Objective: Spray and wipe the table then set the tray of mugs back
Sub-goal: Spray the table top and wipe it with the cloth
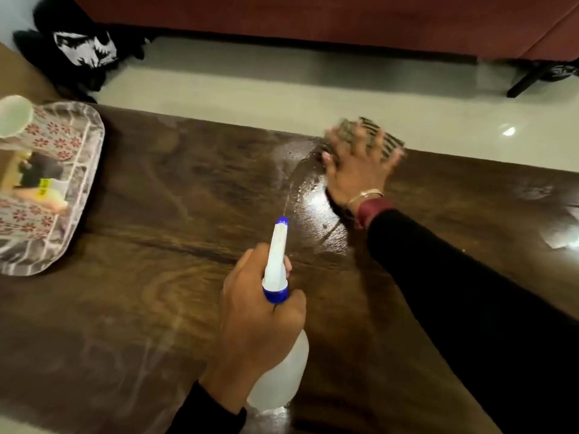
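Left hand (253, 321) clamps spray bottle (277, 261), 6 o'clock. Right hand (354, 170), fingers splayed, presses cloth (388, 142) at table (150, 214) far edge, 1 o'clock. Tray (97, 142) at 9, open wood between.

A pale, glossy floor (282, 86) runs across the upper part of the view, with a small bright glint (508, 130) of reflected light at the right. A reddish-brown sofa (313, 17) stands along the far edge, and a black leg (529, 79) slants to the floor under its right end. A black-and-white heap (81, 48) lies at the upper left.
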Tool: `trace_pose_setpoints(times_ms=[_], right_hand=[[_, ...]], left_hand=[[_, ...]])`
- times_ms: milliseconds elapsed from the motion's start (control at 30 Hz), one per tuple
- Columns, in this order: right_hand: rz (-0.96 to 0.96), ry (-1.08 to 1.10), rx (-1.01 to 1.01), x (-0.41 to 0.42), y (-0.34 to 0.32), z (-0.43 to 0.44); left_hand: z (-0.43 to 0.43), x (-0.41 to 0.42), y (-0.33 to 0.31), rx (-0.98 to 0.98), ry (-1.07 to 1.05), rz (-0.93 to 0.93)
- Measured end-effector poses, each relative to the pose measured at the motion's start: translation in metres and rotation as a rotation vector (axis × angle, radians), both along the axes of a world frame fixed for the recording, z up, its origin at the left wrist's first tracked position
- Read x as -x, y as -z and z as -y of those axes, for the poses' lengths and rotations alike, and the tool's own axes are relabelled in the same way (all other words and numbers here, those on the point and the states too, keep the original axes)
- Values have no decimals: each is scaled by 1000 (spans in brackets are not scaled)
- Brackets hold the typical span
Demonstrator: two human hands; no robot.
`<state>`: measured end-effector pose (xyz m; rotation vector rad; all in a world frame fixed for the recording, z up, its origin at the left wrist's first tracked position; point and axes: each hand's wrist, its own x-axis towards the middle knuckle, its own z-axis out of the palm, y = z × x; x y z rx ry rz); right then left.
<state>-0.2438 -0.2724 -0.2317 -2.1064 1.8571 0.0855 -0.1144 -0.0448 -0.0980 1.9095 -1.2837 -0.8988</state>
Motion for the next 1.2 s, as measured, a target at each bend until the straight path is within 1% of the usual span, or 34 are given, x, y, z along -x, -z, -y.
trace_pose_setpoints(times_ms=[67,167,233,267,300,333,367,400,433,500,533,600,700,767,833,933,1000,1067,1133,1200], right_hand=[[18,-153,5,-64,-1,-2],[15,-428,21,-127,1,-61],[17,-600,14,-127,0,-116],[40,-656,16,-114,0,-140],[84,-668,21,-94,1,-160],[122,-638,37,-70,2,-172],[118,-592,49,-47,2,-176],[72,-525,59,-25,2,-171],[22,-440,61,-6,2,-158],[-12,-234,27,12,0,-114],[-8,-149,13,10,-1,-88],[4,-55,17,-13,-3,-41],[3,-41,17,-76,-1,-8],[9,-154,39,-111,1,-26],[26,-332,54,-124,2,-80],[100,-530,82,-92,-1,-195],[118,-561,85,-45,0,-248],[77,-472,88,6,1,-254],[19,-271,57,34,-1,-234],[24,-38,41,28,0,-210]], left_hand=[[-2,-11,-2,43,-17,27],[-8,-31,-3,74,-29,64],[-11,-43,-6,83,-30,38],[-12,-50,-8,89,-26,36],[-12,-54,-9,84,-20,46],[-13,-59,-10,68,-9,44],[-16,-65,-10,47,11,19],[-19,-71,-9,20,30,-18],[-24,-73,-9,-3,31,-49],[-37,-73,-8,-26,-6,-60],[-44,-70,-8,-22,-9,-34],[-60,-66,-2,-4,57,1],[-82,-61,8,34,112,14],[-92,-58,9,43,74,-23],[-101,-54,2,51,5,-51],[-107,-50,-9,33,-7,-30],[-111,-50,-12,55,49,36],[-117,-48,-13,33,97,9],[-130,-42,-13,14,99,11],[-147,-38,-13,-7,112,4]])
